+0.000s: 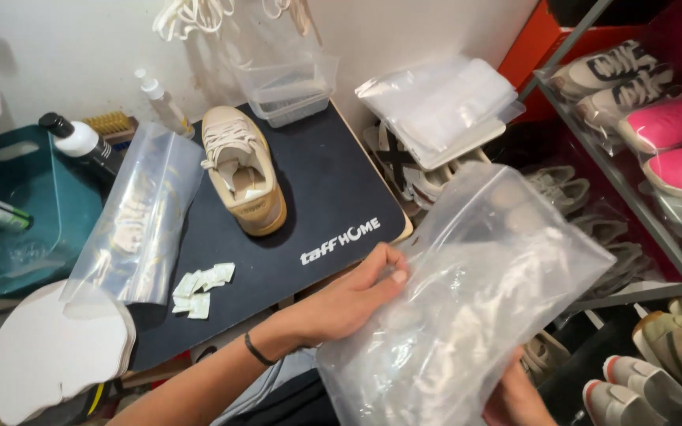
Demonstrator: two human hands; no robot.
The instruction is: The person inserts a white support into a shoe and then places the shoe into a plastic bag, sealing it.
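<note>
My left hand grips the left edge of a large clear plastic zip bag, thumb on top. My right hand holds the same bag from below at the bottom edge of view, mostly hidden by the plastic. The bag hangs in front of me, crumpled, with nothing visible inside. A beige lace-up sneaker stands alone on the black mat to the left of my hands.
Another clear bag holding a pale item leans at the mat's left edge, near small white sachets. A teal bin, bottles, a clear tub, stacked bags and shelves of shoes surround the mat.
</note>
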